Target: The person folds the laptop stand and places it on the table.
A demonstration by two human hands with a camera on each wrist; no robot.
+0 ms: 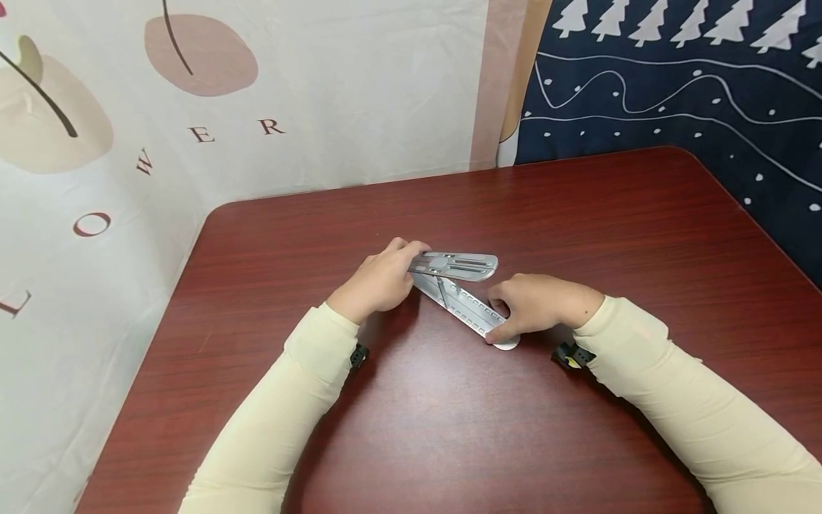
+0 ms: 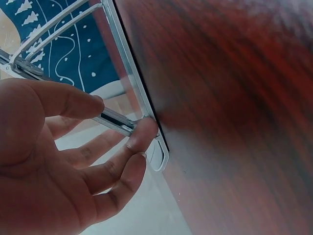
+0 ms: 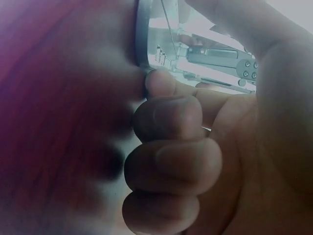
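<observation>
A silver folding metal stand [image 1: 465,307] lies across the middle of the table, partly unfolded. Its slotted upper plate [image 1: 459,266] is raised over the base, with a thin strut [image 1: 442,291] between the two. My left hand [image 1: 377,284] pinches the upper plate near the hinged left end; in the left wrist view, thumb and fingers [image 2: 142,132] meet around the bar there. At the base's near right end, my right hand [image 1: 539,303] holds its edges between thumb and index finger. In the right wrist view the other fingers [image 3: 176,164] are curled close beside the base.
The dark red wooden table [image 1: 449,428] surrounds the stand. A pale printed cloth [image 1: 359,93] hangs behind and at the left, and a navy cloth with white trees [image 1: 642,86] at the back right. Small black wrist devices [image 1: 571,355] sit below the cream sleeves.
</observation>
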